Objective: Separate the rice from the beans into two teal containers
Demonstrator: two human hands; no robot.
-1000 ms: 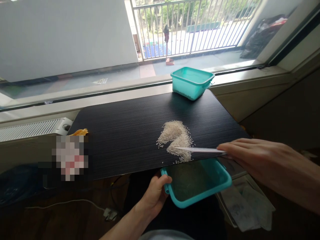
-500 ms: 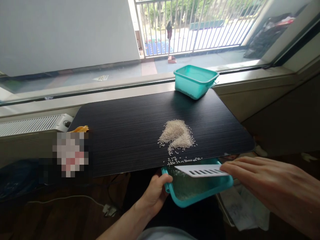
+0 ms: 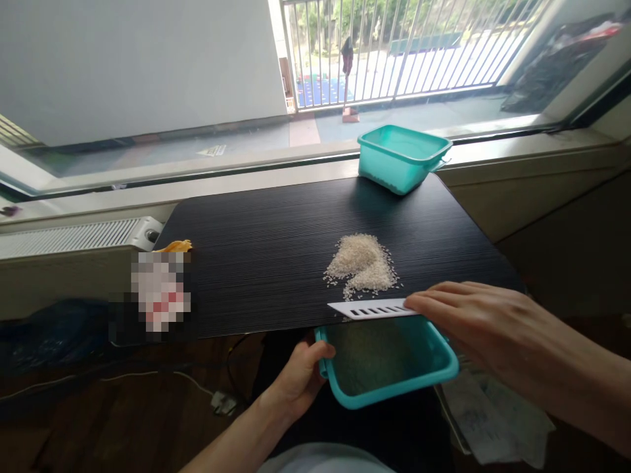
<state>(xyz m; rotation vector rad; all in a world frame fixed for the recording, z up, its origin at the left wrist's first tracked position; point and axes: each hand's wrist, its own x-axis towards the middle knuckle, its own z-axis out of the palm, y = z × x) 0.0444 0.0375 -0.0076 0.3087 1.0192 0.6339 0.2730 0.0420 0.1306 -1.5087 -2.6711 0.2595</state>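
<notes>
A small heap of white rice (image 3: 363, 263) lies on the black tabletop (image 3: 256, 256), near its front edge. My right hand (image 3: 473, 322) grips a flat white slotted scraper (image 3: 371, 309) by one end; the blade rests along the table's front edge, just in front of the rice. My left hand (image 3: 296, 384) is closed on the left rim of a teal plastic tub (image 3: 389, 364), held below the table edge under the scraper. Rice grains cover the tub's floor.
A second teal tub (image 3: 401, 157) stands at the back right of the table by the window sill. A yellow object (image 3: 173, 246) and a blurred patch sit at the left edge. A radiator (image 3: 73, 235) is at left; papers (image 3: 497, 420) lie on the floor.
The scraper swept a strip of rice off the table edge into the tub, dropping below the edge half a second ago, and has come back up onto the edge. The heap is smaller.
</notes>
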